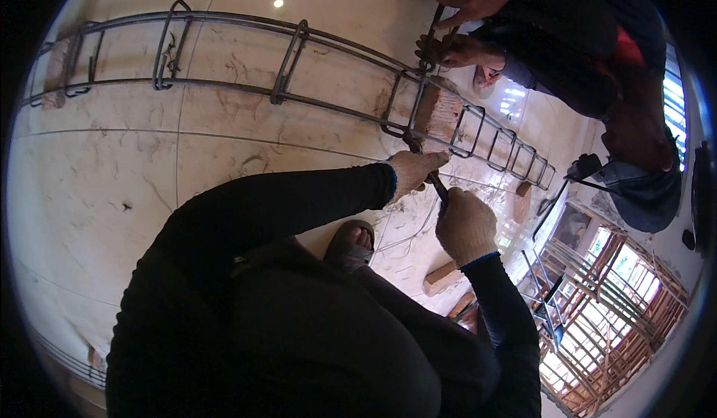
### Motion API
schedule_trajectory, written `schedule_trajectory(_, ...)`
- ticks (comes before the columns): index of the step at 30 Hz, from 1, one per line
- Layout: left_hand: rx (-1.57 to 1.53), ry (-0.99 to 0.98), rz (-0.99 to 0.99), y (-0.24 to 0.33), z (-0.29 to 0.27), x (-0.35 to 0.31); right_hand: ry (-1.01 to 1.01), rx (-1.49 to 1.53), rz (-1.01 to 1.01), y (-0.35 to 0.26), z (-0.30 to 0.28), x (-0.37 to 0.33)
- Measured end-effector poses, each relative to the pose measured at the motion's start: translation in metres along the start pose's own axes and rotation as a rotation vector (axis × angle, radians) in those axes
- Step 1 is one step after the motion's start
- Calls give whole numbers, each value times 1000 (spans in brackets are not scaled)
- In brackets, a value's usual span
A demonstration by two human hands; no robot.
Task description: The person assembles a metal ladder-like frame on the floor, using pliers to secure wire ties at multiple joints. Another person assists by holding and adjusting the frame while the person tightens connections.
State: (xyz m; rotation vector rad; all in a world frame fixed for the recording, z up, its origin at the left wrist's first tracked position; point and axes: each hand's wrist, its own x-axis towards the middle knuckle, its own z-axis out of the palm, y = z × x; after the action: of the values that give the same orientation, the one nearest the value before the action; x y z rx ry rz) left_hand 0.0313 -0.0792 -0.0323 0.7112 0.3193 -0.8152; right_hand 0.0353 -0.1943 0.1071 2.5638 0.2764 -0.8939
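A long rebar cage [224, 85] of dark steel bars and bent stirrups runs across the floor. Along its near bar, my gloved right hand [467, 227] is closed round the handle of a dark long-handled tool [441, 191], apparently pincers. My gloved left hand [411, 173] is closed at the tool's front part, close beside a stirrup; its fingers partly hide the grip. The tool's head meets the near bar, and any wire there is too small to make out. Across the cage, a co-worker's hands [467, 48] work at the far end of that stirrup.
A brick [439, 112] props the cage near my hands, and another block [54, 74] supports its left end. A loose brick [442, 277] lies right of my sandalled foot [351, 240]. The co-worker [597, 59] crouches opposite. Wooden poles [597, 306] stand at right.
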Motion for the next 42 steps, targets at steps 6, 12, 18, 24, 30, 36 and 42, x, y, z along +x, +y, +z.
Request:
schedule_trajectory(6,20,37,-183,-21,-8,-5,-115,203,-59,8,23,9)
schedule_trajectory(12,-2,22,-132,-31,-16,11,-559,1085,68,15,32,10)
schedule_trajectory(18,-67,-92,-147,-10,-8,12,-777,1538,132,29,42,9)
schedule_trajectory(24,-311,162,-15,-30,9,36,37,588,-1,-11,43,-26)
schedule_trajectory(30,-350,136,-96,-22,13,30,164,270,171,-30,37,-30)
schedule_trajectory(36,51,32,206,-48,-10,27,-68,443,-83,26,29,4)
schedule_trajectory(42,221,71,1,-29,-19,21,189,148,38,-4,26,-16)
